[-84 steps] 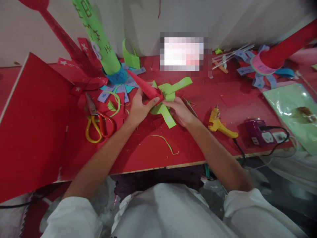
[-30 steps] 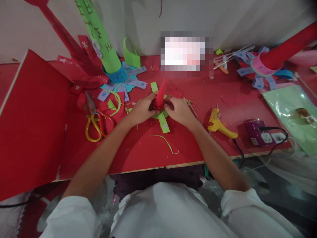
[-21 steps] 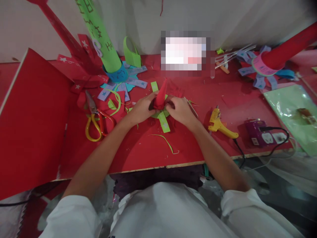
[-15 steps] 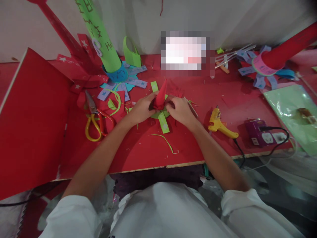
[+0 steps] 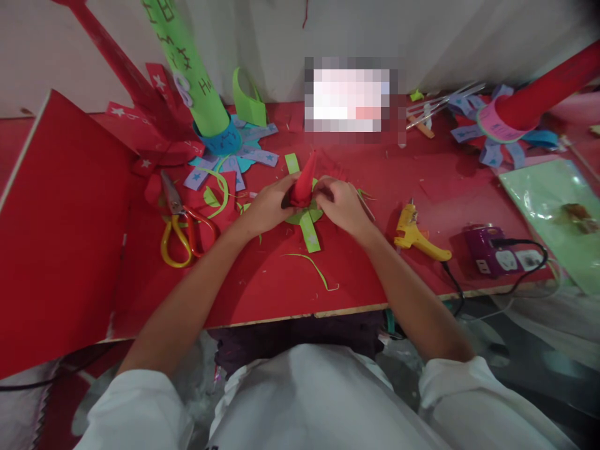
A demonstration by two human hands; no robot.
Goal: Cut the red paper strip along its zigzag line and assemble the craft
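A small red cone (image 5: 307, 178) stands upright on a green base (image 5: 296, 217) with green strips (image 5: 310, 234) reaching out from it. My left hand (image 5: 273, 205) is closed against the cone's lower left side, its fingertips partly hidden behind it. On the right side, my right hand (image 5: 340, 203) has its fingers bent and pinched together near the foot of the cone. Whether a small piece sits between those fingers I cannot make out.
Scissors (image 5: 178, 219) lie to the left, near green offcuts (image 5: 220, 194). A yellow glue gun (image 5: 415, 234) and a purple power adapter (image 5: 492, 250) are on the right. A green tube (image 5: 192, 75), a red tube (image 5: 548, 97) and a standing red board (image 5: 65, 237) surround the work area.
My right hand's fingers have shifted very slightly by the cone's foot. The left hand, the cone and the tools look the same.
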